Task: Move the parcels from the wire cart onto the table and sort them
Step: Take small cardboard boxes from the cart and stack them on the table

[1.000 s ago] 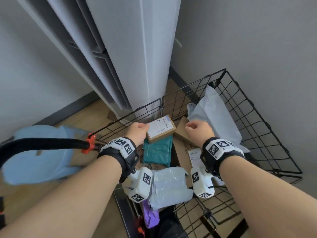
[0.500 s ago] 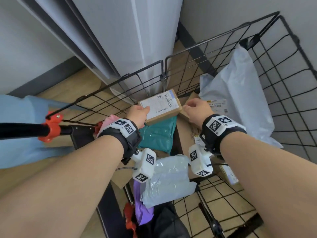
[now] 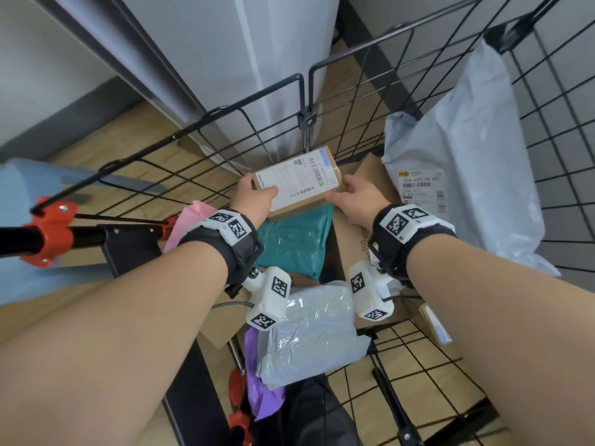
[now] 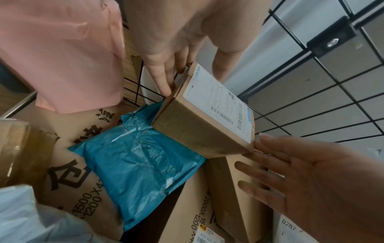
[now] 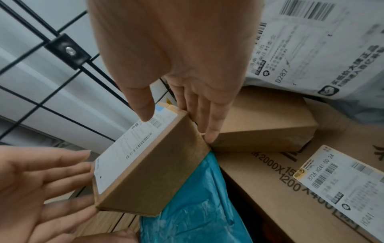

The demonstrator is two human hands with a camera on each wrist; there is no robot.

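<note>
A small brown box with a white shipping label sits tilted at the far end of the wire cart, over a teal mailer bag. My left hand grips its left end, thumb on the label and fingers against the end face. My right hand grips the right end the same way. In the left wrist view the box shows between my left hand and my right hand. The right wrist view shows the box with my right fingers along its end.
Around it in the cart lie a large grey poly bag, a smaller grey bag, a pink bag, a purple bag, flat printed cardboard and another brown box. A white cabinet stands behind the cart; the handle is at left.
Both hands have closed on the ends of the small box, thumbs now lying on its label. The head view has moved closer over the cart.
</note>
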